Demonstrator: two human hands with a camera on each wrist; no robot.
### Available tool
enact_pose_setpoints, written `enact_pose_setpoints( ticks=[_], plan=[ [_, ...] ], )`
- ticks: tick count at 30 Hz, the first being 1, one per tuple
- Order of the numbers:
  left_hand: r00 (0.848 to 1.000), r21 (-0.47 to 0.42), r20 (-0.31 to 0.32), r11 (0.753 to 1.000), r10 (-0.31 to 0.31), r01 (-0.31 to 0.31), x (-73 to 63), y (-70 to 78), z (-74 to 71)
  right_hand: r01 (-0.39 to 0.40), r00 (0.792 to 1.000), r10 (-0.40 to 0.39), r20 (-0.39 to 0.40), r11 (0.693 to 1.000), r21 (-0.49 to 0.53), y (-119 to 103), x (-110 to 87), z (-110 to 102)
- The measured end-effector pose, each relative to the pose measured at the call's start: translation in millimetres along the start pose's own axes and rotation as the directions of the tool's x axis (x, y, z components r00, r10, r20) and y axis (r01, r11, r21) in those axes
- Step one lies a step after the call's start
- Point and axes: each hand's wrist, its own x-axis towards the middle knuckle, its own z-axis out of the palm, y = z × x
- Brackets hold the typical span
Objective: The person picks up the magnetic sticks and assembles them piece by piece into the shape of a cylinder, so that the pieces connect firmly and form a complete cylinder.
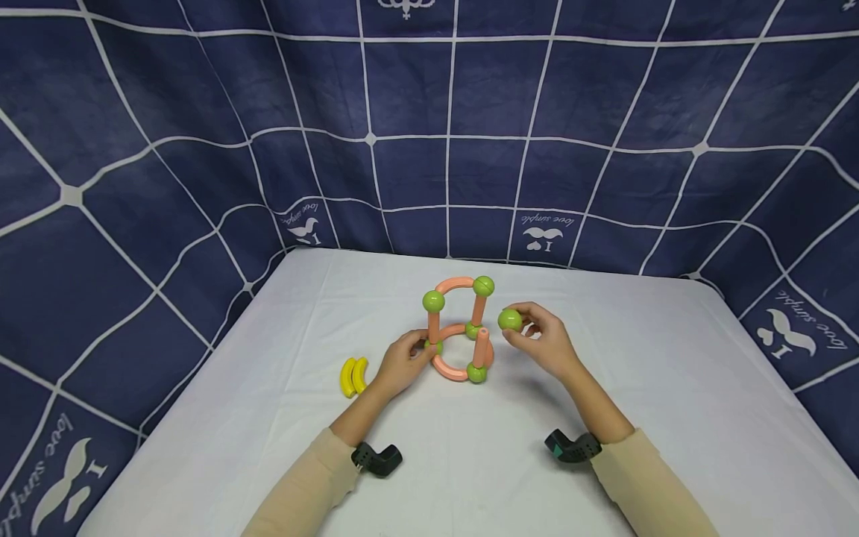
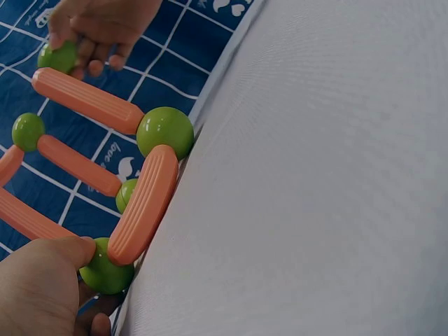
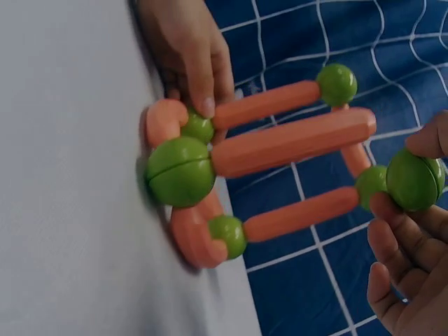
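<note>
A frame of orange rods and green balls (image 1: 434,301) stands on the table, with a ring of curved rods at its base and three upright rods. My left hand (image 1: 406,363) pinches the green ball (image 2: 106,267) at the left of the base. Between the thumb and fingers of my right hand (image 1: 546,341) is a loose green ball (image 3: 413,180), held to the right of the frame. The front upright rod (image 1: 482,347) has a bare top end; the other two uprights carry balls joined by a curved orange rod (image 1: 454,283).
Two yellow curved pieces (image 1: 347,377) lie side by side left of my left hand. A white cloth covers the table (image 1: 470,477). Dark blue cloth (image 1: 496,171) with white lines hangs behind and at the sides.
</note>
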Motion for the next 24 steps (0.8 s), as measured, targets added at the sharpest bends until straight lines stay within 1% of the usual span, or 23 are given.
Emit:
enact_pose_setpoints(
  ticks=[3, 4, 8, 12, 19, 24],
  plan=[
    [1.0, 0.003, -0.001, 1.0, -0.003, 0.003, 0.0, -0.5, 0.2, 0.039, 0.999, -0.039, 0.021, 0.999, -0.007, -21.2, -0.9, 0.3],
    [1.0, 0.005, -0.002, 1.0, -0.003, 0.003, 0.1, -0.6, 0.3, 0.038, 0.999, -0.038, 0.028, 0.999, -0.007, -24.5, -0.6, 0.8],
    [1.0, 0.008, -0.005, 1.0, -0.004, 0.004, 0.1, -0.9, 0.4, 0.056, 0.997, -0.056, 0.062, 0.998, 0.002, -34.3, 0.4, 2.6],
    [1.0, 0.007, -0.002, 1.0, -0.006, 0.006, -0.5, -0.8, 0.4, 0.048, 0.995, -0.049, 0.09, 0.999, 0.017, -36.1, 2.2, 5.0],
    [1.0, 0.004, 0.003, 1.0, -0.001, 0.001, -0.9, -0.1, -0.2, 0.035, 0.993, -0.038, 0.111, 0.999, 0.028, 3.4, 6.7, 13.9],
    [1.0, 0.009, 0.004, 1.0, 0.002, -0.002, -0.8, 1.3, -1.4, 0.007, 0.992, -0.012, 0.122, 0.999, 0.034, 3.1, 6.0, 16.1]
  ],
)
